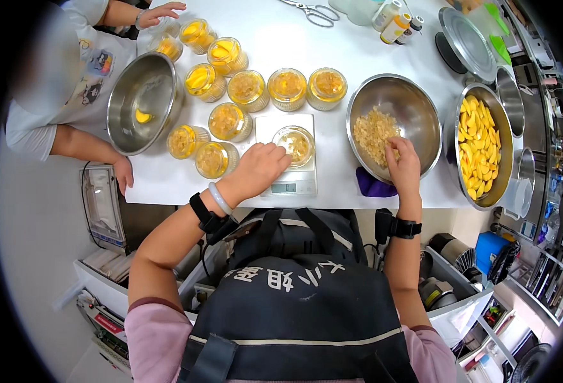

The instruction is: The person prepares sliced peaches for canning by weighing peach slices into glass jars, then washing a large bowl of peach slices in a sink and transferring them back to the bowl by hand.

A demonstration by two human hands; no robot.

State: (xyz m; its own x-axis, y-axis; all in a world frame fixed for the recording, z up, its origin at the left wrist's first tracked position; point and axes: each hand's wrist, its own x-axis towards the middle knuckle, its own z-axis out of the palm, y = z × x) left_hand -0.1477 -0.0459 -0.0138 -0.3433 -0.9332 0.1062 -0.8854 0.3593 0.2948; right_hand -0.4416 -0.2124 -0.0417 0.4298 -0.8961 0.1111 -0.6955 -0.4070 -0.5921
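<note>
A glass jar [296, 145] with pale amber pieces in it stands on a white digital scale [303, 187]. My left hand [264, 167] is closed at the jar's left side, its curled fingers against the rim. To the right, a steel bowl [425, 105] holds a heap of translucent amber flakes [374, 135]. My right hand [404, 163] reaches over the near rim of this bowl, fingers pinched together on some flakes at the heap's edge. Several filled jars [288, 89] are grouped left of and behind the scale; some show yellow fruit slices on top, others amber pieces.
A large bowl of yellow fruit slices [479, 147] stands far right. At left, a co-worker's hand [123, 173] hangs by the table edge near a steel bowl [123, 127] with one yellow piece. Scissors [319, 14] and small bottles [396, 29] lie at the back; purple cloth [374, 184] is near the front.
</note>
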